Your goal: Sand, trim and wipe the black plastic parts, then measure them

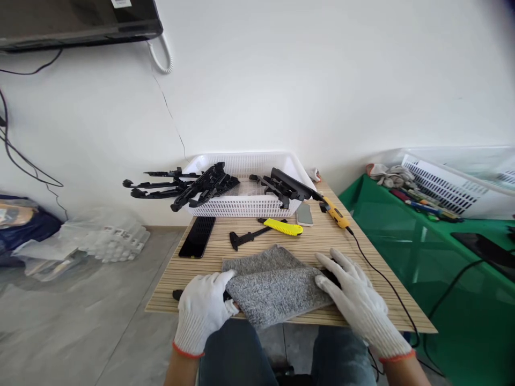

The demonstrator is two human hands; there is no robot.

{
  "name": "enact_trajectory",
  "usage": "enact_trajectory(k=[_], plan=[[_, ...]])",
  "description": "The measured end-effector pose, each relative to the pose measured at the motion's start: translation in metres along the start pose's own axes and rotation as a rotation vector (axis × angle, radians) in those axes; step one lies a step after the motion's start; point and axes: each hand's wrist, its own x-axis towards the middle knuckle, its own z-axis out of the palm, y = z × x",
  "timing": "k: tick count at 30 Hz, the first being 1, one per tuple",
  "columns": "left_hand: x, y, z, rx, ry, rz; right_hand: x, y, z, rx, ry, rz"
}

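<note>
A grey cloth [277, 292] lies loosely folded at the front of the table, draped over a long black plastic part. That black part [177, 294] shows its end left of my left hand, and another bit peeks out by my right thumb; the cloth hides its middle. My left hand [205, 308], in a white knit glove, is closed round the part, its thumb pressing the cloth's left corner. My right hand [352, 289], gloved too, rests at the cloth's right end with fingers stretched out. Beyond the cloth lie a yellow utility knife [285, 227] and a black caliper [245, 239].
A white basket [249, 206] holding several black plastic parts [209, 185] stands at the back. A phone [198, 237] lies left. A yellow corded tool [336, 213] sits right, its cable trailing along the table [386, 300]. A green-covered table [386, 214] stands further right.
</note>
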Motion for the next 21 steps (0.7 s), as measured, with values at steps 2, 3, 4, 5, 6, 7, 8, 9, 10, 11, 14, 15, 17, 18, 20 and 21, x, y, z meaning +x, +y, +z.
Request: enact_trajectory(k=[2, 3, 4, 5, 6, 7, 8, 9, 10, 11, 14, 15, 17, 18, 20, 21], plan=[[0.000, 0.001, 0.000, -0.004, -0.001, -0.012, 0.002, 0.000, -0.002, 0.032, -0.001, 0.014], [0.000, 0.001, 0.000, -0.005, -0.002, -0.020, 0.003, -0.004, -0.004, 0.031, 0.003, 0.031], [0.000, 0.001, 0.000, -0.006, -0.002, -0.027, 0.005, -0.009, -0.007, 0.010, 0.023, 0.057], [0.000, 0.001, 0.000, -0.006, -0.006, -0.031, 0.007, -0.018, -0.011, -0.028, 0.068, 0.086], [0.000, 0.001, 0.000, -0.007, -0.012, -0.032, 0.009, -0.030, -0.016, -0.071, 0.137, 0.107], [0.001, 0.001, -0.001, -0.007, -0.019, -0.030, 0.011, -0.044, -0.021, -0.116, 0.228, 0.113], [0.001, 0.002, -0.001, -0.006, -0.027, -0.026, 0.013, -0.059, -0.025, -0.135, 0.334, 0.088], [0.001, 0.002, -0.001, -0.003, -0.032, -0.026, 0.014, -0.076, -0.027, -0.113, 0.397, 0.029], [0.001, 0.002, -0.001, 0.002, -0.036, -0.027, 0.015, -0.093, -0.027, -0.063, 0.415, -0.060], [0.001, 0.002, -0.001, 0.006, -0.037, -0.028, 0.015, -0.109, -0.024, 0.006, 0.398, -0.162], [0.001, 0.002, -0.002, 0.007, -0.020, -0.026, 0.009, -0.143, 0.003, 0.155, 0.307, -0.472], [0.001, 0.002, -0.001, 0.004, -0.014, -0.027, 0.006, -0.149, 0.014, 0.183, 0.318, -0.538], [0.000, 0.002, -0.001, -0.001, -0.005, -0.037, 0.000, -0.154, 0.032, 0.210, 0.357, -0.547], [0.001, 0.001, -0.001, -0.002, -0.004, -0.044, -0.002, -0.154, 0.038, 0.219, 0.370, -0.536], [0.001, 0.001, -0.002, -0.004, -0.008, -0.050, -0.004, -0.153, 0.042, 0.229, 0.359, -0.517], [0.001, 0.001, -0.002, -0.004, -0.007, -0.052, -0.004, -0.152, 0.040, 0.229, 0.339, -0.513]])
